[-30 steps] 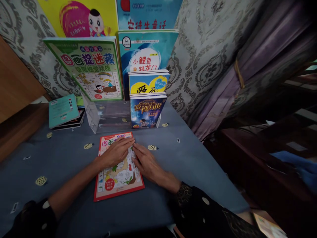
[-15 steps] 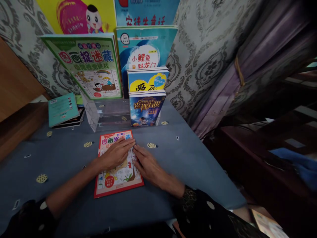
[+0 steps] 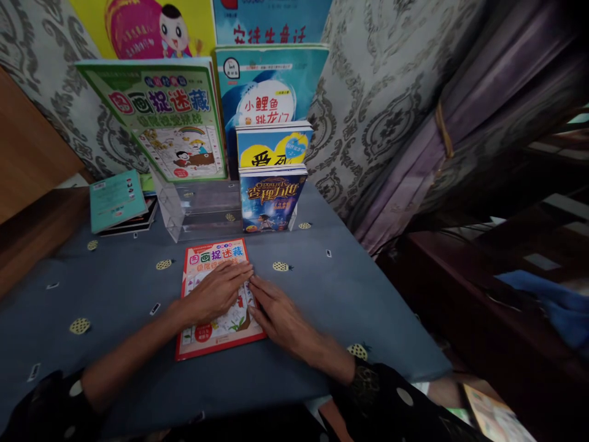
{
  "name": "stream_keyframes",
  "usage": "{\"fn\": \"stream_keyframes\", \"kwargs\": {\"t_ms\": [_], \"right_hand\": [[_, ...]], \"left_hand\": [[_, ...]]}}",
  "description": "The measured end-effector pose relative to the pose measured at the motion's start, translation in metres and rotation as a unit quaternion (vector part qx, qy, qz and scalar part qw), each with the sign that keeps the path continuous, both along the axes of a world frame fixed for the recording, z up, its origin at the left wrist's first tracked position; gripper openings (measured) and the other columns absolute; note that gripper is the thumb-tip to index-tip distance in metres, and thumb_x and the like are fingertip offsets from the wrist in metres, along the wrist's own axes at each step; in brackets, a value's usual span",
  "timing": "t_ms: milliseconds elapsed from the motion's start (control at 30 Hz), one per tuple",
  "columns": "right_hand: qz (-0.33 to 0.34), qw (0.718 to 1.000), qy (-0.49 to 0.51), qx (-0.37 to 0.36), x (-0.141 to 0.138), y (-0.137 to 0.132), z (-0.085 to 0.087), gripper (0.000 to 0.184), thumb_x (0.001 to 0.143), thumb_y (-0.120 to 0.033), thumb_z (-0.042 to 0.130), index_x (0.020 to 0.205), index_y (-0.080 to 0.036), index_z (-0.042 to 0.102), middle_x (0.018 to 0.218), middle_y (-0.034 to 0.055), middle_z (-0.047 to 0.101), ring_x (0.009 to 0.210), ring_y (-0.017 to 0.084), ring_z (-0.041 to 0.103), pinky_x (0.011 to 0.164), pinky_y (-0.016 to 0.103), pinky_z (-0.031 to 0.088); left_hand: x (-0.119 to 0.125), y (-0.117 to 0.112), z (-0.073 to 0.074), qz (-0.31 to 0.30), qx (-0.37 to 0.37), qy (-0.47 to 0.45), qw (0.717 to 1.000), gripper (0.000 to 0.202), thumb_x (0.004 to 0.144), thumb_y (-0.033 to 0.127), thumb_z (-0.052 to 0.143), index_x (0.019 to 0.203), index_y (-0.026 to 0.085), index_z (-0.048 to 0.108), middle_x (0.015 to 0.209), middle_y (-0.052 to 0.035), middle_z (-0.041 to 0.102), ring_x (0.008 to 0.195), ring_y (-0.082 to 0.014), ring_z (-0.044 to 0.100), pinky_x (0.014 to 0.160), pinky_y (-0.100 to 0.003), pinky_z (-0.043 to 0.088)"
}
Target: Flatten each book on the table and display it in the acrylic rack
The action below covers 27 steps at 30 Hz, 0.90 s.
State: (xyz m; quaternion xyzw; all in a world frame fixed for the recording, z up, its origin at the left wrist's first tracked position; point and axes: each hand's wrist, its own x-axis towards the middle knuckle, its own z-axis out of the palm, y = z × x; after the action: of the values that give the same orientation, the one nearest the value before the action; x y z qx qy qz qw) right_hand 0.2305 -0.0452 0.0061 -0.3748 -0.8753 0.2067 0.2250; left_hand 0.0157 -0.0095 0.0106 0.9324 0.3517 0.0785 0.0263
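A red-bordered picture book (image 3: 221,352) with a colourful Chinese title lies face up on the blue tablecloth. My left hand (image 3: 221,291) rests flat across the middle of its cover, fingers stretched out toward the right edge. Along that right edge lies my right hand (image 3: 283,316), its fingers extended and the thumb apart, touching the book's side. The fingertips of both hands meet near the upper right part of the cover. Part of the cover picture is hidden under my left hand.
Behind the book, a clear tiered stand (image 3: 172,212) holds several upright books, among them a green picture book (image 3: 161,116) and a dark blue book (image 3: 271,199). A small pile of books (image 3: 118,202) lies at the left. The table's right edge (image 3: 405,307) slopes toward me.
My left hand has slid slightly toward me over the cover, uncovering more of the title lines. My right hand has moved slightly toward me as well. The book stays almost in place.
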Motion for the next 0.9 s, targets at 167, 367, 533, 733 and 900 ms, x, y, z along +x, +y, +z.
{"fn": "stream_keyframes", "kwargs": {"t_ms": [167, 367, 533, 733, 900], "right_hand": [[0.022, 1.0, 0.006, -0.018, 0.008, -0.011, 0.002, 0.056, 0.092, -0.024, 0.055, 0.144, -0.008, 0.044, 0.148, 0.0211, 0.047, 0.138, 0.031, 0.044, 0.112, 0.05, 0.044], [0.073, 0.997, 0.001, -0.017, 0.019, -0.018, -0.005, 0.093, 0.083, -0.029, 0.072, 0.157, -0.016, 0.016, 0.157, 0.0194, 0.033, 0.145, 0.032, 0.033, 0.115, 0.052, 0.038], [0.08, 0.997, -0.003, 0.013, 0.025, -0.019, -0.013, 0.1, 0.085, -0.023, 0.07, 0.158, -0.019, 0.003, 0.158, 0.0191, 0.031, 0.146, 0.03, 0.032, 0.115, 0.05, 0.038], [0.079, 0.996, 0.01, 0.038, 0.021, -0.016, -0.018, 0.099, 0.084, -0.021, 0.071, 0.158, -0.018, 0.004, 0.157, 0.0203, 0.033, 0.145, 0.03, 0.032, 0.116, 0.048, 0.038], [0.057, 0.998, 0.001, 0.002, 0.011, -0.008, -0.017, 0.092, 0.084, -0.022, 0.071, 0.157, -0.019, 0.017, 0.156, 0.0202, 0.035, 0.143, 0.035, 0.036, 0.113, 0.054, 0.04]], "left_hand": [[0.0, -0.01, -0.001, 0.0, -0.01, 0.015, 1.0, 0.054, 0.09, 0.009, 0.039, 0.144, 0.016, 0.04, 0.152, -0.0089, 0.045, 0.142, -0.0167, 0.039, 0.118, -0.041, 0.029], [0.001, -0.02, -0.002, 0.002, -0.032, 0.012, 0.999, 0.058, 0.088, 0.008, 0.041, 0.145, 0.015, 0.04, 0.153, -0.0097, 0.044, 0.141, -0.0195, 0.04, 0.118, -0.044, 0.03], [0.0, -0.019, -0.001, -0.006, -0.037, -0.004, 0.999, 0.059, 0.088, 0.006, 0.041, 0.145, 0.018, 0.04, 0.153, -0.008, 0.045, 0.141, -0.0181, 0.041, 0.117, -0.043, 0.031], [-0.002, -0.016, -0.003, 0.0, -0.029, -0.008, 1.0, 0.061, 0.086, 0.005, 0.04, 0.146, 0.017, 0.039, 0.152, -0.0086, 0.045, 0.141, -0.0177, 0.04, 0.118, -0.044, 0.031], [-0.007, -0.009, -0.002, -0.005, -0.033, -0.019, 0.999, 0.06, 0.087, 0.005, 0.038, 0.146, 0.018, 0.039, 0.151, -0.0081, 0.047, 0.141, -0.0178, 0.041, 0.117, -0.044, 0.032]]}}
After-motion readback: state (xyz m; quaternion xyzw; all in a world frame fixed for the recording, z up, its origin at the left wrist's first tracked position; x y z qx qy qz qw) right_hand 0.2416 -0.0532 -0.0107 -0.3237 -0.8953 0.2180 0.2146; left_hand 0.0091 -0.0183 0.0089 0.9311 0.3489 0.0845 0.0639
